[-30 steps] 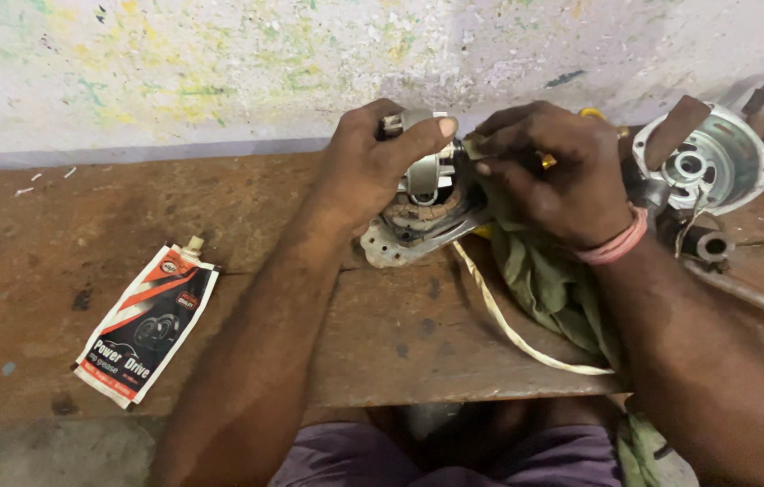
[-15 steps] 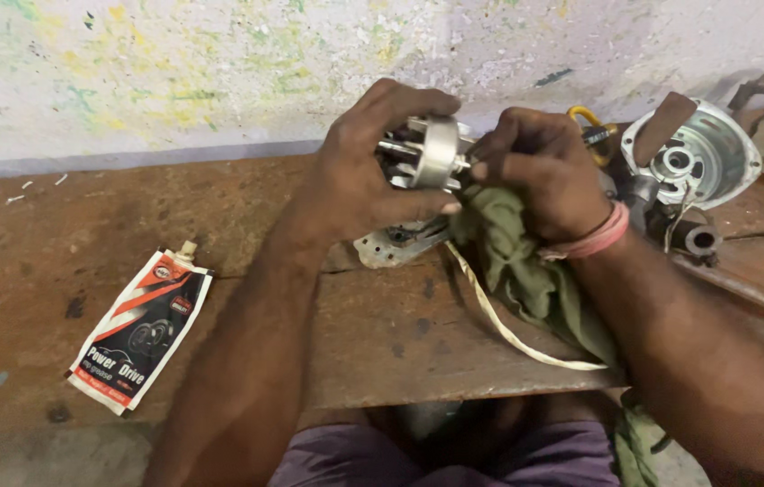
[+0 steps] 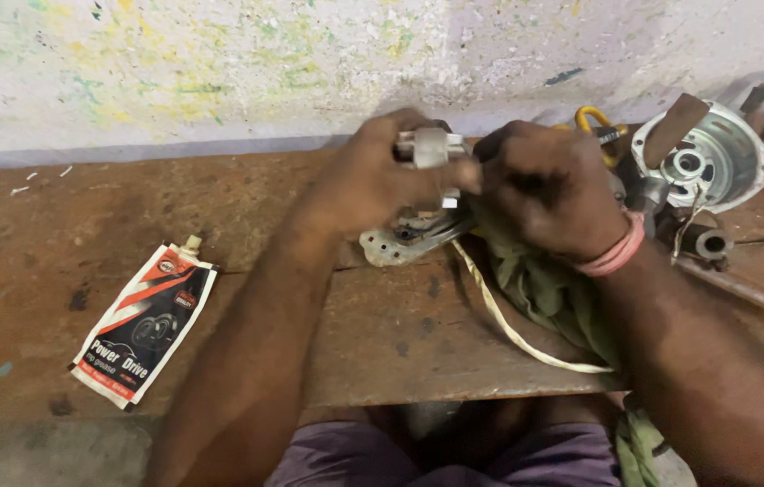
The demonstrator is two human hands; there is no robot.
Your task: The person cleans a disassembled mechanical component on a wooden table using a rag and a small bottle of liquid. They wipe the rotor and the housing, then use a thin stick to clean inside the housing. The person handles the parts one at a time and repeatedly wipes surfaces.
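My left hand (image 3: pixel 382 176) grips a small silver metal part (image 3: pixel 432 149) and holds it up above the wooden bench. My right hand (image 3: pixel 549 185), with a pink band on its wrist, is closed against the same part from the right, with an olive green rag (image 3: pixel 553 289) bunched under it. Below both hands a flat grey metal bracket (image 3: pixel 391 245) lies on the bench. A cream cord (image 3: pixel 508 325) runs from under the rag toward the bench's front edge.
A red, white and black pouch with a nozzle (image 3: pixel 143 325) lies flat at the left. A round silver motor end cover (image 3: pixel 707 162), a brown strip, a yellow-handled tool (image 3: pixel 594 122) and a short metal tube (image 3: pixel 711 243) crowd the back right. A paint-stained wall (image 3: pixel 220 63) backs the bench.
My left hand has lifted the silver part up off the bracket and turned it. My right hand has followed with the rag, staying closed against the part.
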